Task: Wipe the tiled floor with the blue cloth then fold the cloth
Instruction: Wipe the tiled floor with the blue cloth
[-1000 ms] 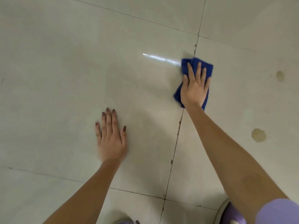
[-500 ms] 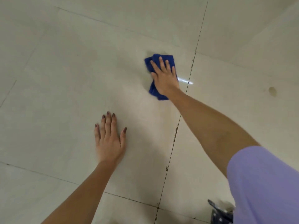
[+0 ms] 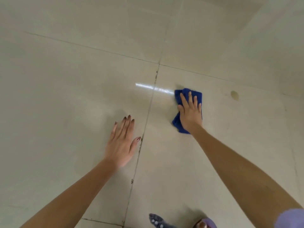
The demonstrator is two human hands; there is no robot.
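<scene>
Head cam says mid-wipe: right hand (image 3: 190,112) pressing flat on the bunched blue cloth (image 3: 178,125) right of centre, left hand (image 3: 122,143) open against the tiled floor (image 3: 65,79), folding not started yet.

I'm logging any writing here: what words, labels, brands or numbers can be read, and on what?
None. The blue cloth, the floor tiles and the purple sleeve bear no readable text; the dotted thing at the bottom edge shows only a pattern.

Blue cloth (image 3: 178,123): middle hidden under the right hand (image 3: 190,112).
Purple sleeve (image 3: 291,219): cut off by the picture's corner.
Dark dotted item (image 3: 156,221): cut off, unidentifiable.
</scene>
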